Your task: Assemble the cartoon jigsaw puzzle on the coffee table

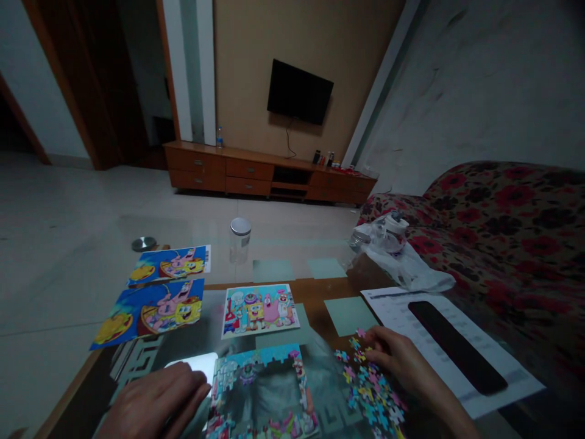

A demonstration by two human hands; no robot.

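A partly assembled jigsaw puzzle point(299, 373) lies on the glass table, its joined border pieces around a bare middle. Beside its left edge rests my left hand point(159, 396), palm down, fingers stretched toward the puzzle and holding nothing visible. A heap of loose jigsaw pieces point(375, 396) is spread to the right of the puzzle. My right hand point(395, 353) is at the top of this heap, thumb and fingers curled together; whatever is between the fingertips is hidden. A picture card point(260, 311) with cartoon figures lies just behind the puzzle.
Two cartoon sheets point(158, 308) lie at the left. A clear jar point(240, 241) with a silver lid stands farther back. At the right, a black phone-like slab point(457, 347) rests on a printed paper point(507, 372), near a plastic bag point(420, 271).
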